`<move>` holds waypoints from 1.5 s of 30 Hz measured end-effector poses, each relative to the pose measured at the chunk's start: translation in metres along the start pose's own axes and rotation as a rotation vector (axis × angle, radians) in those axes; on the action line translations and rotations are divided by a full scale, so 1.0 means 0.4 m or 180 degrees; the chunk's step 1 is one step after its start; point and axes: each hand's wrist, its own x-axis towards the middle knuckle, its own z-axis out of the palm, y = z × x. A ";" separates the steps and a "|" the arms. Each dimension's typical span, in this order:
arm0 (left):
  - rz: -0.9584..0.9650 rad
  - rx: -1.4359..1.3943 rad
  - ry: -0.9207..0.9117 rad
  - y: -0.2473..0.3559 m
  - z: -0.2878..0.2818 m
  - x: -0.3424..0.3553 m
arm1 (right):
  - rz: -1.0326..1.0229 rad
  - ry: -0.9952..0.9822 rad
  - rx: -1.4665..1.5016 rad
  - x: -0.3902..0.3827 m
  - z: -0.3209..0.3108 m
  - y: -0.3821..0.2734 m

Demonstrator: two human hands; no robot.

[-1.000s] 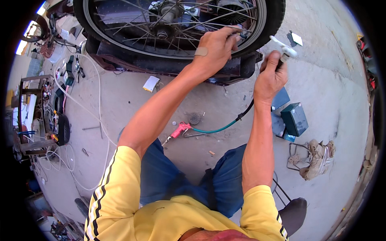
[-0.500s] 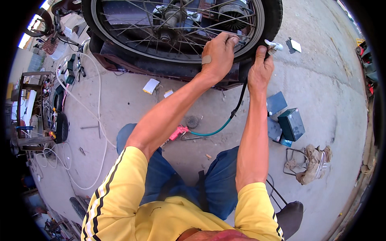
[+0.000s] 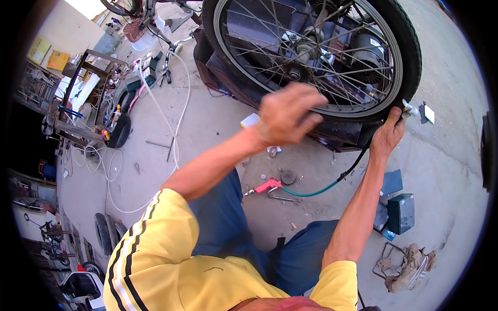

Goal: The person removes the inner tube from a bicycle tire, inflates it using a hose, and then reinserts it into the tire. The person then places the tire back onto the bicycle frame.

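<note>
My left hand (image 3: 289, 115) is smeared by motion in front of the wheel's near rim, its thumb apart from half-curled fingers, with nothing visible in them. A large spoked wheel (image 3: 228, 50) with a black tyre fills the top. At its lower right edge, my right hand (image 3: 388, 136) is closed around the end of a black hose (image 3: 358, 168). A whitish end piece (image 3: 410, 109) sticks out past the thumb, close to the tyre. The hose runs down into a teal length (image 3: 311, 194) that joins a pink air gun (image 3: 268, 185) on the ground.
Dark battery-like boxes (image 3: 401, 213) stand right of my right forearm, above a pair of worn shoes (image 3: 412, 269). A round dark gear-like part (image 3: 288, 177) lies by the air gun. A pale hose (image 3: 179, 119) loops across the ground at left, near a cluttered wooden frame (image 3: 78, 129).
My left hand has come away from the spokes, back toward me. My right hand keeps its grip beside the tyre. The whole view has shifted, so the wheel sits further right and lower.
</note>
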 end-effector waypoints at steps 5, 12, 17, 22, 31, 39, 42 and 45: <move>0.0553 0.1573 0.0968 -0.153 -0.263 0.296 | 0.0287 0.0134 -0.0329 -0.002 -0.009 0.039; -0.1072 0.1872 0.0176 -0.277 -0.358 0.496 | -0.0095 0.0157 0.0175 0.005 0.009 -0.030; 0.0500 0.2561 0.0578 -0.474 -0.355 0.411 | -0.0131 0.0168 0.0624 -0.004 -0.028 0.010; -0.0044 0.2512 0.0790 -0.545 -0.365 0.336 | 0.0246 0.0308 0.0607 -0.028 -0.037 -0.042; -0.1967 0.0785 0.0530 -0.529 -0.398 0.268 | -0.0086 0.0331 0.0342 -0.039 -0.019 -0.052; -0.0712 0.1579 0.0249 -0.373 -0.322 0.401 | 0.0038 0.0517 0.0468 -0.081 -0.053 -0.025; -0.0575 0.2136 0.0314 -0.412 -0.317 0.406 | 0.0055 0.0271 0.0765 -0.081 -0.020 -0.036; 0.0687 0.2943 0.0928 -0.519 -0.334 0.306 | 0.0017 0.0219 0.0572 -0.098 0.009 -0.020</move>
